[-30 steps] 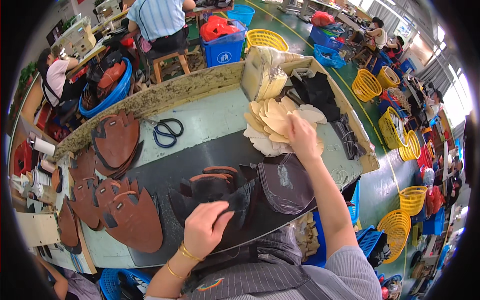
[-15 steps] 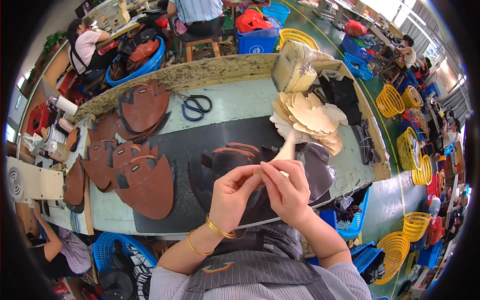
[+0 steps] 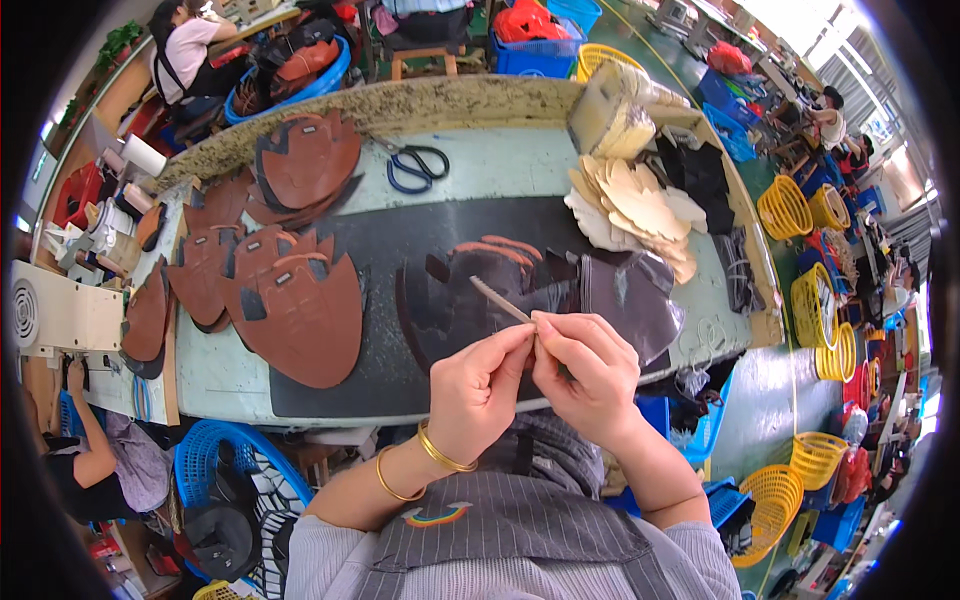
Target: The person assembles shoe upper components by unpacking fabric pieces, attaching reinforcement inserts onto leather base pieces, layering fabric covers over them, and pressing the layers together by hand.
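Fingertips together, my left hand (image 3: pixel 478 385) and my right hand (image 3: pixel 590 372) pinch one end of a thin pale beige piece (image 3: pixel 500 300), seen nearly edge-on. The piece points up and left from the fingers, over black shoe-upper pieces (image 3: pixel 455 300) lying on a dark mat (image 3: pixel 330 250). Its exact kind does not show. Just beyond my right hand are dark glossy pieces (image 3: pixel 630 300). Farther back lies a pile of cream-coloured cut pieces (image 3: pixel 640 205). Brown shoe-upper pieces (image 3: pixel 300 320) lie in stacks on the left.
Blue-handled scissors (image 3: pixel 418 168) lie toward the table's far side. A raised worn rim (image 3: pixel 450 108) bounds the bench, with a yellowish block (image 3: pixel 610 110) at the far right. A white machine (image 3: pixel 65 308) stands left; blue baskets (image 3: pixel 215 450) and yellow baskets (image 3: pixel 770 510) surround the bench.
The pale piece has turned from pointing up and right to up and left, and now shows as a thin edge. Both hands still pinch it. The whole view has shifted slightly.
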